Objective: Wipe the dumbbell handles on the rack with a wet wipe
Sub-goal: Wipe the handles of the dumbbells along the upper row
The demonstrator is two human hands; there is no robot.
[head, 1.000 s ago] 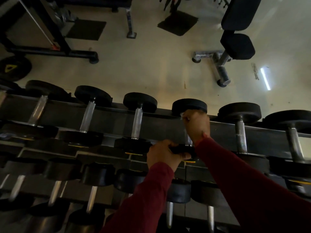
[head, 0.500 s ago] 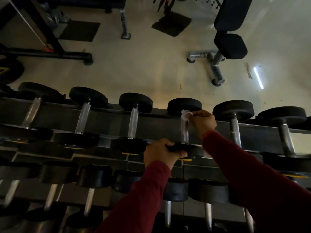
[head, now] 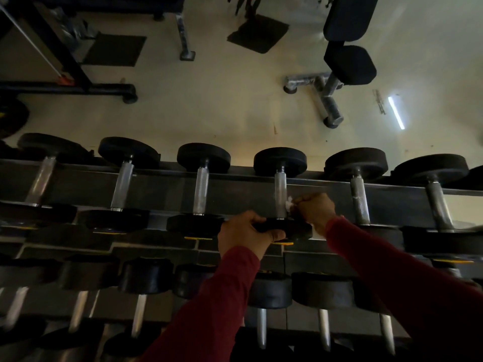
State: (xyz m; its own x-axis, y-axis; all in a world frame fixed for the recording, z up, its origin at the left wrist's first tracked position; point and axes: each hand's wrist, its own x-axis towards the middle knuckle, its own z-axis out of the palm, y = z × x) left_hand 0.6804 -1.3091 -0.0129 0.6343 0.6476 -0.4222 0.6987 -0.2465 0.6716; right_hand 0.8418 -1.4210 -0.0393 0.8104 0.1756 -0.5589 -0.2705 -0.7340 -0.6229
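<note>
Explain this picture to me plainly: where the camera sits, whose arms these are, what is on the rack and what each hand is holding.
The one view comes from a camera worn on a person's head, looking down at their own arms in red sleeves. No machine is involved. Below is a dumbbell rack with rows of black-ended dumbbells. The left hand grips the near end of one dumbbell, steadying it. The right hand pinches a small white wet wipe against the lower part of that dumbbell's metal handle. Beyond the rack lie the gym floor and a padded bench.

No legible text on anything.
</note>
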